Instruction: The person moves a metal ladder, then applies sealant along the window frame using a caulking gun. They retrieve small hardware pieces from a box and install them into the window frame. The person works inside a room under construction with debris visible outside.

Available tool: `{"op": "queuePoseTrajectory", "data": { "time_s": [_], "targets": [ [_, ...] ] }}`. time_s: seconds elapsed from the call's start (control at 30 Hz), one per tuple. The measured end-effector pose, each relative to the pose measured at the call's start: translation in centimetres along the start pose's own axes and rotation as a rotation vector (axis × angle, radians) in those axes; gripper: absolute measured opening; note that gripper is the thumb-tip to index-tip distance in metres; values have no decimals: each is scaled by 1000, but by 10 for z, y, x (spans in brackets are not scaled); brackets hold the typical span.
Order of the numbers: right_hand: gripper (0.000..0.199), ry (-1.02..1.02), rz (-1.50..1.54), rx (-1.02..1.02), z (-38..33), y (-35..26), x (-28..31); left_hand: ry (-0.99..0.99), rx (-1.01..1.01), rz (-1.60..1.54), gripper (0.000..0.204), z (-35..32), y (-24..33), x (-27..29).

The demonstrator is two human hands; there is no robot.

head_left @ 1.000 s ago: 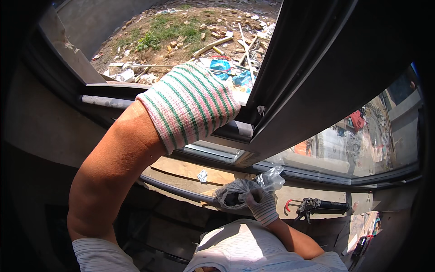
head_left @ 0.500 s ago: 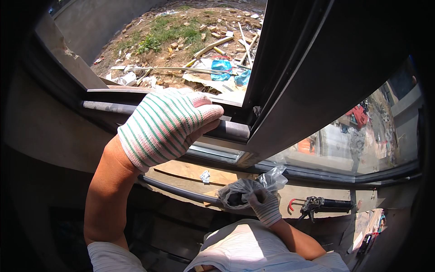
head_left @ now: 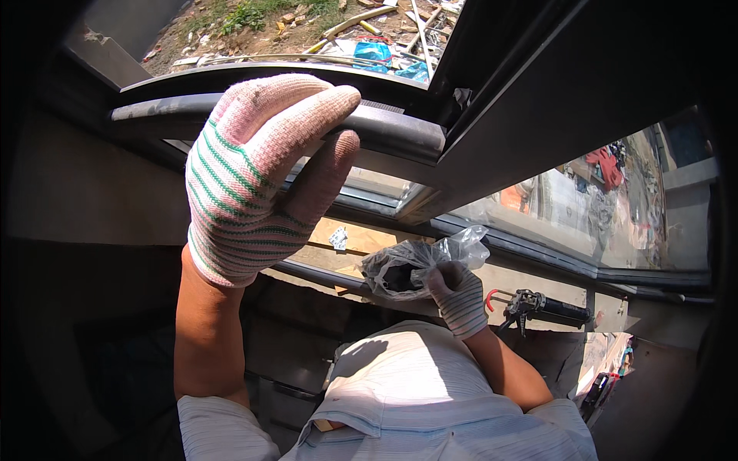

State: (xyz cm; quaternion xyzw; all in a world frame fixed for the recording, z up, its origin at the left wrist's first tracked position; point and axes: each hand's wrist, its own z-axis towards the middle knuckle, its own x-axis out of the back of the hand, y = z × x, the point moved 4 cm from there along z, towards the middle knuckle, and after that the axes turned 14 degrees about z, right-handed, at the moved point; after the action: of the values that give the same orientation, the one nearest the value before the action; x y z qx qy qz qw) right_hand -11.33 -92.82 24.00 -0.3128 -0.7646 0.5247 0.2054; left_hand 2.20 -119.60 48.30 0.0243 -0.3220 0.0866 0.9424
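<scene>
My left hand [head_left: 254,177], in a white glove with green stripes and a pinkish palm, is curled at the dark lower bar of a window frame [head_left: 400,132]. Its fingers lie over the bar and the thumb sits lower, on the near side. Lower down, my right hand [head_left: 457,298], gloved too, is closed on the edge of a clear plastic bag [head_left: 396,265]. Something dark shows inside the bag, its kind unclear. Right of that hand lies a black caulking gun [head_left: 550,307] with a red hook end.
A small crumpled white scrap [head_left: 338,238] lies on the tan sill board [head_left: 327,257]. To the right stands a glass pane [head_left: 569,219] in a dark frame. Outside, the ground [head_left: 284,34] holds rubble, sticks and blue plastic.
The view has shifted, and the window bar now sits higher in it. My left hand has turned, showing its thumb and fingers more apart. My right hand keeps hold of the bag.
</scene>
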Motion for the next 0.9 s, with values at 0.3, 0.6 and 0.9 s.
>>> {"op": "queuePoseTrajectory", "data": {
  "time_s": [0.3, 0.6, 0.9],
  "targets": [
    [8, -47, 21, 20, -3, -8, -5, -532, 405, -388, 16, -147, 102, -60],
    [11, -131, -181, 50, -11, -5, -19, -900, 395, -186, 18, -218, 136, -114],
    [15, -229, -311, 220, -16, 9, -27, -1269, 356, -16, 18, -216, 139, -123]
  ]
}}
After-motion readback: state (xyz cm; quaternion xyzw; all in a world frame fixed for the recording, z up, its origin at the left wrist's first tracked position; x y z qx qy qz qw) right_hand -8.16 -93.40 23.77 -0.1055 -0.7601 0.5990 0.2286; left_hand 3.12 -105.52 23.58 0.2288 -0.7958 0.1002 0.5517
